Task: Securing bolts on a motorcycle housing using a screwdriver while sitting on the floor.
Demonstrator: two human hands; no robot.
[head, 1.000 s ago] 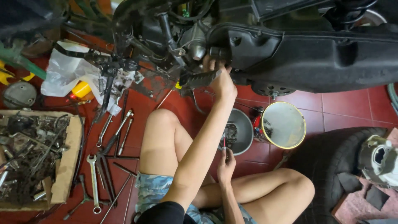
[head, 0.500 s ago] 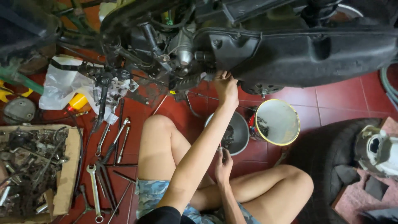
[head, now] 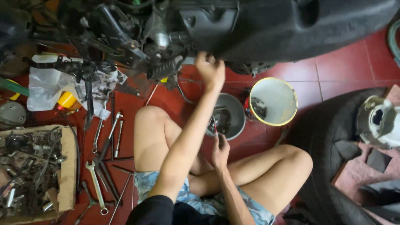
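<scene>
I sit cross-legged on red floor tiles under a black motorcycle [head: 291, 25]. My left hand [head: 210, 71] reaches up to the lower edge of its black body beside the engine [head: 160, 37]. The fingers are curled around a small fitting that I cannot make out. My right hand [head: 219, 152] is low between my knees, shut on a thin tool with a red tip [head: 214, 125]. It is held upright beside a grey metal bowl [head: 237, 108] with dark parts in it.
A white bucket with a yellow rim [head: 273, 102] stands right of the bowl. Wrenches [head: 96, 183] and rods lie on the floor at left, next to a cardboard box of metal scrap [head: 66, 166] and a plastic bag [head: 43, 85]. A tyre [head: 333, 125] lies at right.
The view has tilted and moved closer to the motorcycle. My left hand stays up at the underside, shifted slightly left. My right hand still holds the thin tool by the bowl.
</scene>
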